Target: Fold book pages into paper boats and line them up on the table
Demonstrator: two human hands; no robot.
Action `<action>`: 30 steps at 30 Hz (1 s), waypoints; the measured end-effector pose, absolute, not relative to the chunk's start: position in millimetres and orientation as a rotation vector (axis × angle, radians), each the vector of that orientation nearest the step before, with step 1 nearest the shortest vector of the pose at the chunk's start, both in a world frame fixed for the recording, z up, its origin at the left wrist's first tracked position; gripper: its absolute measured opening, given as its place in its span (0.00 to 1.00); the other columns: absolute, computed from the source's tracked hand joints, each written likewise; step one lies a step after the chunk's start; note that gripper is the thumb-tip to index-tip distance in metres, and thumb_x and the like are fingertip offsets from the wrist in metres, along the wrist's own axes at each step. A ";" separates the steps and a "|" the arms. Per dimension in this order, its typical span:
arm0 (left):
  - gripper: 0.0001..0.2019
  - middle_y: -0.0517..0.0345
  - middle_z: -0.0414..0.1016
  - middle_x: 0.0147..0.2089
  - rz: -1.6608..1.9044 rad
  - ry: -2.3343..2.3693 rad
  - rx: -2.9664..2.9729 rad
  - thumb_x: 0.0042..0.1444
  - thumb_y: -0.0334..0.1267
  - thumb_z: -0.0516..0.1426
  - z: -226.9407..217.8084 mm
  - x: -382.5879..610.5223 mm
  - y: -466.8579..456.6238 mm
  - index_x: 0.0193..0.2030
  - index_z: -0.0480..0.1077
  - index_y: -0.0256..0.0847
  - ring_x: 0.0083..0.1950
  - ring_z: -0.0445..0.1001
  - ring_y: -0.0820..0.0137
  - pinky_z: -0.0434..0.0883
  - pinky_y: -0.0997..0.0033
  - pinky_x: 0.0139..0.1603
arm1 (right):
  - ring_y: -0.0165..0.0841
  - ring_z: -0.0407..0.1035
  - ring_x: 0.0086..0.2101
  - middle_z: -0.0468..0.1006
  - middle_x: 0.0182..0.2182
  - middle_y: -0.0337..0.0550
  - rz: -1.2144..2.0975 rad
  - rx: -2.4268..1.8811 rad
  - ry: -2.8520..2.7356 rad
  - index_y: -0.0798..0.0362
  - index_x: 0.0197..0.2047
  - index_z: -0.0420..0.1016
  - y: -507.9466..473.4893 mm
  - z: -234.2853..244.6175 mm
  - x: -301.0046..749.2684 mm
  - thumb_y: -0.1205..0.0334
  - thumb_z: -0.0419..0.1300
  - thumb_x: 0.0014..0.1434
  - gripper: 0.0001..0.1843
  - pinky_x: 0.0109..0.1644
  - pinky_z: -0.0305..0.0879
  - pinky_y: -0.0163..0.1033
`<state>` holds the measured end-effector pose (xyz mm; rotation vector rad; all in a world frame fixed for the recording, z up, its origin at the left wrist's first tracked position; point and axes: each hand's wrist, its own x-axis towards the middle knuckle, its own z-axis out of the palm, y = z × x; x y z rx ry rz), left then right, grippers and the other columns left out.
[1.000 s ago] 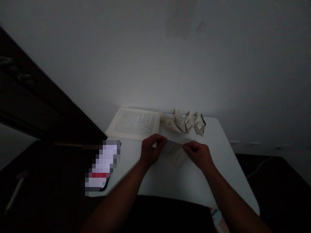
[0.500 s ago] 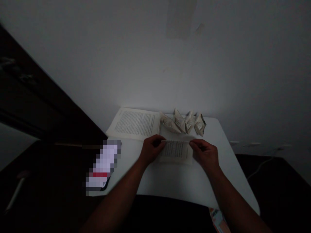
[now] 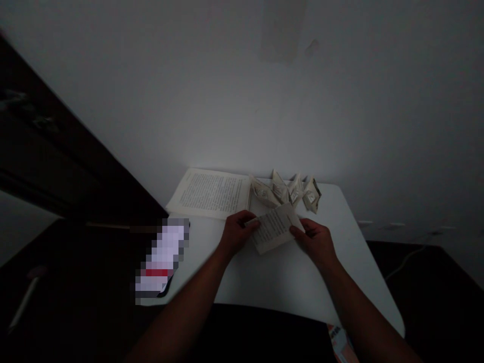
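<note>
Between my two hands a printed sheet of paper (image 3: 275, 229), small and apparently folded, is held tilted over the white table. My left hand (image 3: 239, 229) pinches its left edge between thumb and fingers. On the right side, my right hand (image 3: 314, 238) grips the paper with the thumb on top; its fingers are partly hidden behind. Just beyond the sheet, several folded paper boats (image 3: 280, 189) stand in a row, made of printed pages. The nearest edges of some boats are covered by the raised paper.
A stack of printed pages (image 3: 212, 191) lies at the table's back left. A phone (image 3: 163, 257) with a blurred screen rests at the left edge of the white table (image 3: 272, 287). The wall (image 3: 227, 101) rises behind; a dark door (image 3: 75, 141) stands left.
The paper has turned anticlockwise, its right side lifting toward the boats. My right hand has shifted slightly left and now holds the paper's right edge lower down.
</note>
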<state>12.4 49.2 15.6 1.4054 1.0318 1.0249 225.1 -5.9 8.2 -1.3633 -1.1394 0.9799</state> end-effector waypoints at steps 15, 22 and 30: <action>0.13 0.59 0.74 0.26 0.882 0.916 1.409 0.50 0.46 0.59 18.1 17.8 40.5 0.29 0.73 0.35 0.28 0.70 0.73 0.66 0.75 0.29 | 0.34 0.72 0.25 0.80 0.27 0.45 1.096 -1.332 -1.177 0.55 0.36 0.77 -4.9 7.7 224.6 0.47 0.66 0.44 0.21 0.29 0.70 0.38; 0.14 0.57 0.77 0.28 0.887 0.936 1.289 0.49 0.47 0.60 13.4 20.5 39.1 0.31 0.76 0.35 0.29 0.73 0.70 0.69 0.73 0.31 | 0.32 0.69 0.21 0.78 0.20 0.43 1.082 -1.398 -1.223 0.55 0.26 0.76 -7.8 4.4 221.9 0.46 0.67 0.42 0.19 0.24 0.68 0.36; 0.14 0.55 0.76 0.28 0.873 0.978 1.383 0.49 0.46 0.59 12.6 21.0 38.4 0.31 0.76 0.33 0.29 0.73 0.71 0.69 0.73 0.31 | 0.38 0.75 0.31 0.81 0.31 0.45 1.190 -1.244 -1.183 0.53 0.36 0.78 -7.8 5.4 223.4 0.50 0.66 0.46 0.17 0.37 0.72 0.43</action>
